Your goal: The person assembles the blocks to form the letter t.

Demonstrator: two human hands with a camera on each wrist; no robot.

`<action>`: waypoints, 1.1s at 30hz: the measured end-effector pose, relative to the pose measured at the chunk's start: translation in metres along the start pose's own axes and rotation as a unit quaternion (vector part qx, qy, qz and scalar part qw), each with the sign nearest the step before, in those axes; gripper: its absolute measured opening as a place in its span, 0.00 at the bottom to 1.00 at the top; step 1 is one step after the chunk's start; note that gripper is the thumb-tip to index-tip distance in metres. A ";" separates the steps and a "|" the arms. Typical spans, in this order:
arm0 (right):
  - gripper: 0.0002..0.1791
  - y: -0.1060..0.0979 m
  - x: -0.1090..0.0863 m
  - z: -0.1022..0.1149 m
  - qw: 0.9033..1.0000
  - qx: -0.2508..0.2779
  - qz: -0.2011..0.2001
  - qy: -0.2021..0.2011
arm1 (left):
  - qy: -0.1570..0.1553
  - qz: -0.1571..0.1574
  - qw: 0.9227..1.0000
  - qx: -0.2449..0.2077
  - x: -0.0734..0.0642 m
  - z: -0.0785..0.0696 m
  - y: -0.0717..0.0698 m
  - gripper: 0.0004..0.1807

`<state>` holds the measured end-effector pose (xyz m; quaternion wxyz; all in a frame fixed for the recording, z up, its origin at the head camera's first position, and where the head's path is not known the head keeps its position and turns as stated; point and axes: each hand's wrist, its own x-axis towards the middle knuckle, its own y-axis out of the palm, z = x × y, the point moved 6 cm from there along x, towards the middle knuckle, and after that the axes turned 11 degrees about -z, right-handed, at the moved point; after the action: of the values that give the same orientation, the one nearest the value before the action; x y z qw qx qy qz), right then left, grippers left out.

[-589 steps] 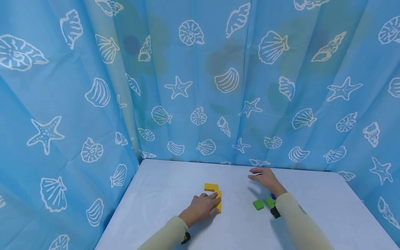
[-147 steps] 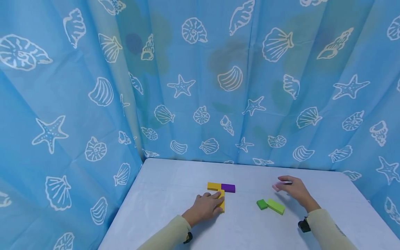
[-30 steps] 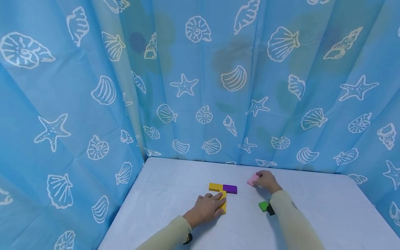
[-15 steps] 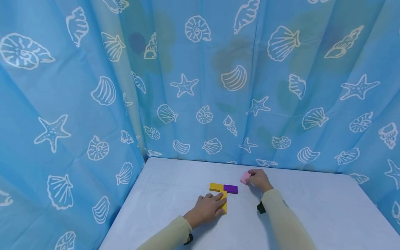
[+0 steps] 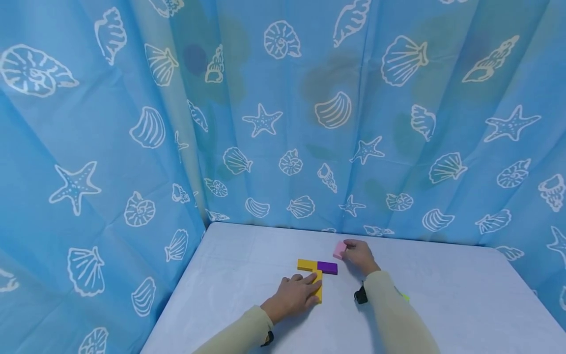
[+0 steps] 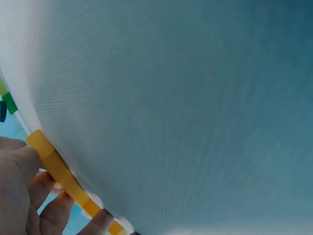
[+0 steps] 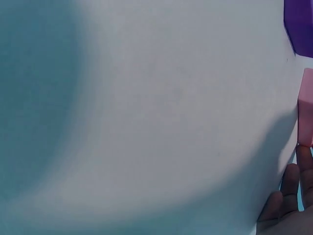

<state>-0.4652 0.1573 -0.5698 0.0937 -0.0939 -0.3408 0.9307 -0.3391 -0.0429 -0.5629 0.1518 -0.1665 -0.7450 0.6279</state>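
Note:
In the head view my left hand [image 5: 292, 297] rests its spread fingers on an upright-running yellow block [image 5: 318, 293]; part of that block is hidden beneath them. Another yellow block [image 5: 307, 264] lies crosswise at its far end, with a purple block [image 5: 327, 268] adjoining on the right. My right hand [image 5: 360, 256] pinches a small pink block [image 5: 339, 249] just beyond the purple one, apart from it. The right wrist view has the pink block [image 7: 305, 110] at its right edge, below the purple block [image 7: 299, 27]. Fingertips touch the yellow row [image 6: 68, 181] in the left wrist view.
A sliver of a lime-green block [image 5: 406, 297] peeks from behind the right sleeve; a darker green block [image 6: 10, 104] appears in the left wrist view. Blue shell-print curtains [image 5: 265, 162] hang behind and left of the white table [image 5: 247, 246].
My right hand has carried the pink block leftward, close to the purple block. Its sleeve now hides the darker green block in the head view. The left hand stays on the yellow block.

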 end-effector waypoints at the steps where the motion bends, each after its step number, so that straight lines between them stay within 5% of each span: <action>1: 0.29 0.001 0.000 0.001 1.000 0.001 0.002 -0.002 | 0.000 -0.001 1.000 0.001 0.000 0.000 -0.001 0.29; 33: 0.28 0.038 -0.015 0.033 0.999 0.007 0.021 -0.033 | -0.004 0.018 1.000 0.000 0.002 0.002 0.002 0.29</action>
<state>-0.4629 0.1054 -0.5681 0.0635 -0.0695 -0.3350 0.9375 -0.3418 -0.0429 -0.5654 0.1374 -0.1771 -0.7427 0.6310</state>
